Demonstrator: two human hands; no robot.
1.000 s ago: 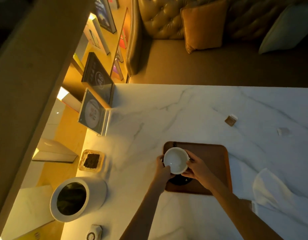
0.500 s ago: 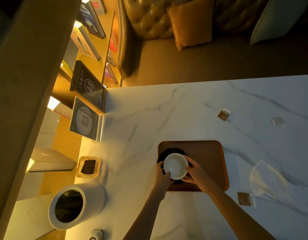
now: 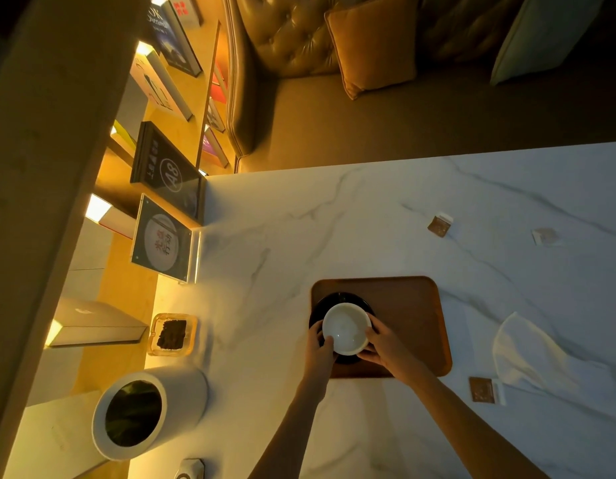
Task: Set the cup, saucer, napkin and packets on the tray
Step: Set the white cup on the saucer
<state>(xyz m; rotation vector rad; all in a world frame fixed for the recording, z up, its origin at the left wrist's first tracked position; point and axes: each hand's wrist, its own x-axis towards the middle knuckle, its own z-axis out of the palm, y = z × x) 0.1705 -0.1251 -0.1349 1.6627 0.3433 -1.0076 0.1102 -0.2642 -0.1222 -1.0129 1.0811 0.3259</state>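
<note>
A white cup [image 3: 346,327] sits over a black saucer [image 3: 330,300] at the left end of the brown wooden tray [image 3: 410,309]. My left hand [image 3: 319,344] grips the cup's left side and my right hand [image 3: 380,342] grips its right side. A white napkin [image 3: 527,354] lies crumpled on the marble to the right of the tray. One brown packet [image 3: 482,389] lies near the napkin's front edge. Two more packets lie farther back on the right: a brown packet [image 3: 439,225] and a pale packet [image 3: 545,235].
A white cylindrical container [image 3: 144,409] with a dark inside stands at the table's front left. Behind it sit a glass ashtray [image 3: 172,334] and an acrylic sign stand [image 3: 163,240]. Books line a lit shelf at left. A leather sofa with cushions lies beyond the table.
The cup has come down closer over the saucer, with both hands still on it. The view has shifted, so the napkin and the front packet now show more fully.
</note>
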